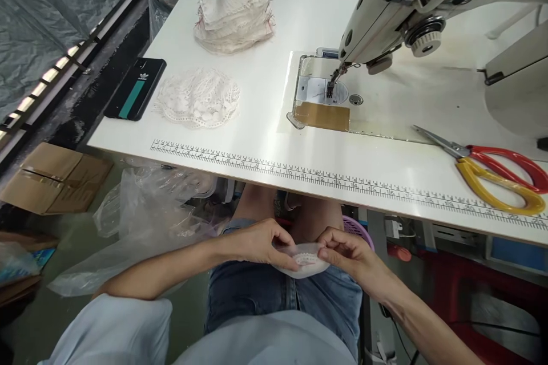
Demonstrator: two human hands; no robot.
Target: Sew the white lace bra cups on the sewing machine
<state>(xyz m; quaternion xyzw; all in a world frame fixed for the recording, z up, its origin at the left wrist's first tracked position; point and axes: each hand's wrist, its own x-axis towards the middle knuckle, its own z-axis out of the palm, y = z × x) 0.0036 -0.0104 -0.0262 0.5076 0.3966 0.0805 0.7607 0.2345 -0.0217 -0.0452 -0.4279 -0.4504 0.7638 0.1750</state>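
Over my lap, below the table's front edge, I hold a small white fabric piece with a lace edge point(306, 262) between both hands. My left hand point(274, 245) pinches its left side with thumb and fingers. On the right side, my right hand point(345, 254) grips its rim in the same way. A pile of white lace pieces point(199, 97) lies on the table at the left. Behind it stands a stack of white fabric cups point(237, 5) with loose threads at the edges.
A sewing machine point(385, 23) takes up the table's right side. Red-and-yellow scissors point(496, 174) lie near the front edge, blades pointing left. A black phone point(136, 90) rests at the left edge. Clear plastic bags point(149, 217) and a cardboard box point(55, 177) are below.
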